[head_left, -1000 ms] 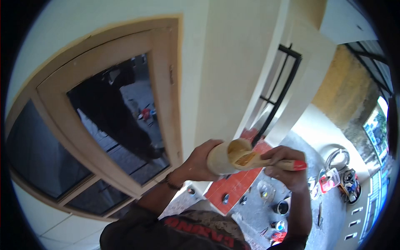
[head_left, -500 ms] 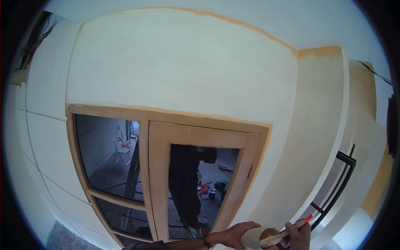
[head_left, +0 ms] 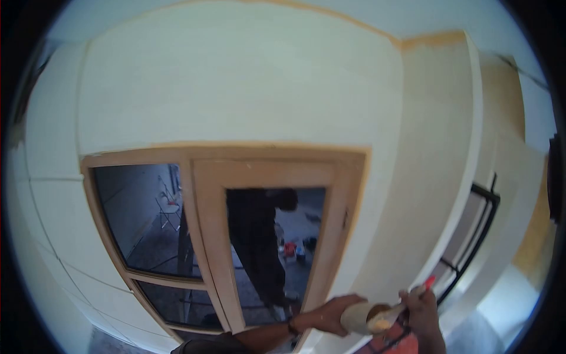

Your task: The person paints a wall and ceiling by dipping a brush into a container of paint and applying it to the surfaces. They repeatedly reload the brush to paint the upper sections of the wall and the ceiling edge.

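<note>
My left hand [head_left: 326,315] grips a cream-coloured cup of paint [head_left: 358,318] at the bottom of the view. My right hand [head_left: 422,308] holds a paintbrush [head_left: 407,304] with a wooden handle and a red tip, its bristles dipped in the mouth of the cup. Both hands are low in front of a wooden window frame [head_left: 206,194] set in a cream-painted wall [head_left: 236,82].
The window glass [head_left: 265,248] reflects a dark standing figure and some cans. A folding chair shows in the left pane [head_left: 144,218]. A black metal railing [head_left: 477,230] stands at the right beyond a wall corner. An orange band runs along the top edge of the wall.
The view swung up from the floor and the hands to the wall and window. The hands with cup and brush now sit at the bottom edge, brush still in the cup.
</note>
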The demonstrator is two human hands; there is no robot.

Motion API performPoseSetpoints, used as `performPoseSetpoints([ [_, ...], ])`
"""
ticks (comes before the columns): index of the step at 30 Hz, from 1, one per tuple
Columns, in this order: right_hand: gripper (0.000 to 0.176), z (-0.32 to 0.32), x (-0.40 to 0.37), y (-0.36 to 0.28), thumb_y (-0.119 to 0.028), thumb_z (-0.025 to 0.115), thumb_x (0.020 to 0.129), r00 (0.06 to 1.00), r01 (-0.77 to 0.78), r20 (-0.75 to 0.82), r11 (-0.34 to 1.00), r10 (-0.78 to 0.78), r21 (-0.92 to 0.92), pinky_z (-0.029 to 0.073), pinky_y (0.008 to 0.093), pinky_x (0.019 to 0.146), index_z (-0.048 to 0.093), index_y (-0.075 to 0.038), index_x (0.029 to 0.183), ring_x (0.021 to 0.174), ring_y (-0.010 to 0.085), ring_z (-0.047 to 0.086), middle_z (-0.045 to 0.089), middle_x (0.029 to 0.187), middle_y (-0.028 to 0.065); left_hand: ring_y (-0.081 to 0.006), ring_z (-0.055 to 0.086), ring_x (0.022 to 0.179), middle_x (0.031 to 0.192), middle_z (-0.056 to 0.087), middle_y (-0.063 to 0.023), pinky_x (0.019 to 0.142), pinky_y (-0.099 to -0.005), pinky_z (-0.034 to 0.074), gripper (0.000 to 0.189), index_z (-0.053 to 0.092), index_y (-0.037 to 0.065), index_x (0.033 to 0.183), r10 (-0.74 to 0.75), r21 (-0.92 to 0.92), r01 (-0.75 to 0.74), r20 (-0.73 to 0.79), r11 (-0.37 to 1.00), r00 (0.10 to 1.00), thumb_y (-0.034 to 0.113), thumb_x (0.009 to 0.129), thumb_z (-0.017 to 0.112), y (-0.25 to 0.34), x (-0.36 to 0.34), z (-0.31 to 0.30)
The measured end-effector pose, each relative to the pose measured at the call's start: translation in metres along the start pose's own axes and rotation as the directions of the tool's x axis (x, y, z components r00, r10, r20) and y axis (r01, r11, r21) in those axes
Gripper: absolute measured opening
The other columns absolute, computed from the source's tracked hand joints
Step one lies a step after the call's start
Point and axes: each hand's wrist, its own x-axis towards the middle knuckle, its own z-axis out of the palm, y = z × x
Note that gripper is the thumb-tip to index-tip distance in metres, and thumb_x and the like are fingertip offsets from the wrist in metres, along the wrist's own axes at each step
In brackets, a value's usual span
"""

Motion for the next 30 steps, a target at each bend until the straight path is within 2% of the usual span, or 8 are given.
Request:
performPoseSetpoints([
  [3,0.027,-0.005,-0.005,-0.006,-0.019,0.065,0.087,0.981,0.125,-0.132,0.982,-0.144,-0.141,0.038,0.0248,0.039,0.053,-0.005,0.068,0.044,0.0092,0.051,0.055,0.055,0.0022,-0.0319,0.056,0.108,0.115,0.057,-0.0134,0.095,-0.0397,0.045,0.082,0.051,0.005,0.123,-0.021,0.109,0.027,-0.061,0.994,0.998,0.021,0.05,0.084,-0.016,0.0,0.001],
  [7,0.019,-0.019,-0.024,-0.014,-0.009,0.065,0.087,0.924,0.355,-0.164,0.934,-0.345,0.033,0.049,0.0228,0.049,0.049,-0.002,0.095,0.063,0.0139,0.063,0.065,0.081,0.011,-0.0268,0.06,0.104,0.111,0.059,-0.0127,0.091,-0.036,0.048,0.082,0.052,0.003,0.121,0.012,0.105,-0.006,-0.057,0.994,0.998,0.02,0.049,0.086,0.008,0.014,-0.009],
  [13,0.018,-0.051,-0.043,-0.016,-0.002,0.057,0.086,0.958,0.263,-0.155,0.956,-0.243,0.129,0.059,0.0333,0.068,0.047,0.002,0.1,0.085,0.0285,0.067,0.062,0.098,0.023,-0.0202,0.059,0.106,0.113,0.061,-0.0116,0.092,-0.0328,0.047,0.085,0.051,0.001,0.124,-0.107,-0.097,0.11,0.026,0.989,0.994,0.013,0.047,0.085,0.01,0.023,-0.001],
  [16,0.016,-0.063,-0.048,0.005,-0.004,0.055,0.086,0.976,0.185,-0.182,0.899,-0.121,0.396,0.06,0.0368,0.077,0.049,0.002,0.1,0.092,0.0323,0.066,0.061,0.102,0.0242,-0.0185,0.058,0.107,0.113,0.061,-0.0099,0.093,-0.0326,0.046,0.085,0.05,0.001,0.125,-0.108,-0.183,0.115,0.051,0.976,0.993,0.013,0.048,0.085,0.007,0.025,0.005],
  [22,0.024,-0.065,-0.055,0.095,-0.012,0.056,0.088,0.989,0.107,-0.143,0.54,0.025,0.835,0.057,0.0319,0.083,0.058,0.001,0.109,0.096,0.0253,0.065,0.064,0.105,0.0149,-0.0179,0.058,0.106,0.113,0.061,-0.0082,0.095,-0.0329,0.045,0.087,0.048,0.002,0.127,-0.119,-0.332,0.127,0.046,0.935,0.992,0.014,0.05,0.087,0.003,0.025,0.016],
  [26,0.024,-0.046,-0.057,0.123,-0.014,0.054,0.092,0.996,0.076,-0.09,0.346,0.025,0.935,0.058,0.0315,0.084,0.058,0.003,0.109,0.096,0.0282,0.064,0.062,0.107,0.0193,-0.0173,0.058,0.107,0.114,0.061,-0.0075,0.095,-0.0333,0.045,0.086,0.048,0.002,0.126,-0.145,-0.345,0.159,0.067,0.925,0.987,0.014,0.051,0.087,0.005,0.025,0.018],
  [28,0.028,-0.037,-0.055,0.128,-0.014,0.05,0.095,0.999,0.03,-0.029,0.022,-0.038,0.999,0.057,0.0313,0.087,0.055,0.007,0.113,0.101,0.0299,0.062,0.058,0.114,0.0232,-0.0173,0.058,0.107,0.114,0.061,-0.0072,0.095,-0.0335,0.045,0.086,0.048,0.002,0.126,-0.156,-0.363,0.167,0.058,0.917,0.986,0.013,0.05,0.088,0.007,0.025,0.019],
  [30,0.032,-0.032,-0.053,0.132,-0.013,0.049,0.095,0.997,0.015,-0.022,-0.087,-0.072,0.996,0.056,0.0319,0.09,0.051,0.008,0.119,0.105,0.0312,0.06,0.054,0.119,0.0245,-0.0173,0.058,0.107,0.114,0.061,-0.007,0.095,-0.0337,0.045,0.086,0.048,0.003,0.126,-0.162,-0.378,0.166,0.042,0.911,0.986,0.013,0.05,0.088,0.006,0.024,0.019],
])
